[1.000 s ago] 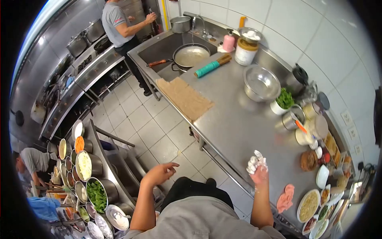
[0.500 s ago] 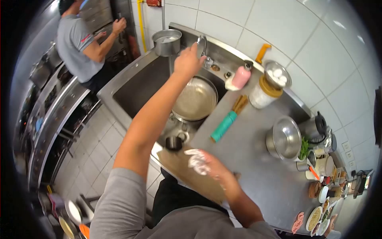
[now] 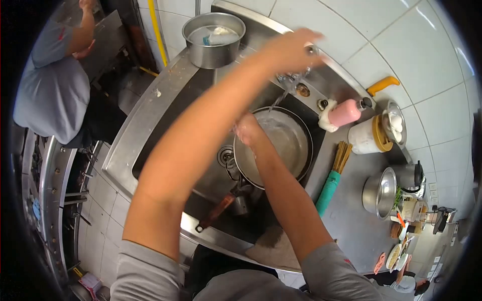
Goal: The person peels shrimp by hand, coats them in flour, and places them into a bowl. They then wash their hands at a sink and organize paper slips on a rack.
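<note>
Blurred by motion, my left hand (image 3: 296, 47) is at the faucet (image 3: 312, 50), its fingers stretched out and the thumb apart from them. A stream of water runs from the faucet into a wide, shallow pan (image 3: 281, 143) in the sink (image 3: 201, 165). My right hand (image 3: 246, 129) is over the pan's left rim; my left forearm hides its fingers. Beside the pan, low in the sink, lies a dark-handled utensil (image 3: 217, 213) next to a small metal cup (image 3: 242, 203).
A metal pot (image 3: 213, 45) stands on the sink's back left corner. Right of the sink are a pink pump bottle (image 3: 346, 113), a teal-wrapped bundle of sticks (image 3: 330, 188), a jar (image 3: 364, 135) and a steel bowl (image 3: 379, 193). Another person (image 3: 55, 90) stands at the left.
My right hand, foamy before, has moved from the counter's front edge into the sink. My left hand stays by the faucet with its fingers now spread. The view has shifted closer to the sink.
</note>
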Motion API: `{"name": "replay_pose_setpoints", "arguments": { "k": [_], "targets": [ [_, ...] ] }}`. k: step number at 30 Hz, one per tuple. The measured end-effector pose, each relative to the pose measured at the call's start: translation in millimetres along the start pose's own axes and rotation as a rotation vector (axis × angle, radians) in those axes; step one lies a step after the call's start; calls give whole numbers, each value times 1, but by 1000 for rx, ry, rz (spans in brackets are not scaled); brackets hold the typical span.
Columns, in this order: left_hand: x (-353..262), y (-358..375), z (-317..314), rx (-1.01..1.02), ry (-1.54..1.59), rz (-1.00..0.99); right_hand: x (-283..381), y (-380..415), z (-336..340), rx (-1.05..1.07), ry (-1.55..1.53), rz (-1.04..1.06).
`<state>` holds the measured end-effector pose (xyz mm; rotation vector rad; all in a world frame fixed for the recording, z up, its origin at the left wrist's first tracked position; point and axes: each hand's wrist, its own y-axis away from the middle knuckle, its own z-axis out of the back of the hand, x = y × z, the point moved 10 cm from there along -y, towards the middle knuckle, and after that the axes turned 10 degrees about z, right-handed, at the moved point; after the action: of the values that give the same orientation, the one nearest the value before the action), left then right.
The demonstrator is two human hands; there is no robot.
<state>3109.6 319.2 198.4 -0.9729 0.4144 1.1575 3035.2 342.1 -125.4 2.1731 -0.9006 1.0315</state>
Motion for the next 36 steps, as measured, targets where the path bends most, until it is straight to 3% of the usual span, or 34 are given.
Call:
{"name": "replay_pose_setpoints", "arguments": {
  "k": [1,3,4,6,7,9,11,15,17,18,20,22,24,25,27,28,30,31,32,33,34,35,36],
  "targets": [
    [-3,-5,-8,2,5,-5,16,-7,-15,-28,-60,38],
    [-6,-8,-48,117,-422,-136,21,-39,-14,-109,-53,154],
    [9,-14,-54,132,-414,-145,27,-46,-10,-126,-60,160],
    [25,-25,-17,-106,-228,-322,38,-60,-12,-91,-112,153],
    [34,-26,-2,-110,-132,-304,36,-73,1,-87,-116,164],
    [45,-25,11,-84,-157,-269,61,-100,46,-147,636,445],
    [60,-26,17,-42,-182,-225,63,-109,67,-299,23,281],
    [74,-26,25,-19,-128,-122,69,-131,74,-283,-3,139],
    [81,-21,27,-133,-62,-180,109,-113,40,-477,485,165],
    [78,-13,40,-248,2,-239,98,-125,49,-468,483,162],
    [104,28,59,-387,230,-5,108,-144,46,-312,-93,706],
    [159,85,39,-375,489,362,99,-135,32,-305,97,495],
    [219,136,-15,-470,711,661,94,-156,70,-249,344,428],
    [220,139,-23,-481,691,668,95,-156,53,-234,329,420],
    [234,147,-67,-331,932,983,114,-129,51,-518,375,292],
    [237,141,-66,-326,933,981,114,-125,52,-522,375,295],
    [231,105,-94,-162,1538,962,112,-122,35,-321,35,270],
    [230,108,-107,-42,1591,1180,110,-115,47,-568,64,298],
    [243,104,-150,-5,1604,1178,100,-122,42,-474,15,273],
    [281,102,-153,5,1515,1111,93,-127,36,-377,-35,250],
    [331,97,-140,12,1430,1043,101,-107,33,-482,158,311],
    [348,87,-174,16,1348,971,106,-81,26,-584,352,368],
    [319,79,-162,48,1361,962,123,-63,8,-592,940,666]
  ]
}}
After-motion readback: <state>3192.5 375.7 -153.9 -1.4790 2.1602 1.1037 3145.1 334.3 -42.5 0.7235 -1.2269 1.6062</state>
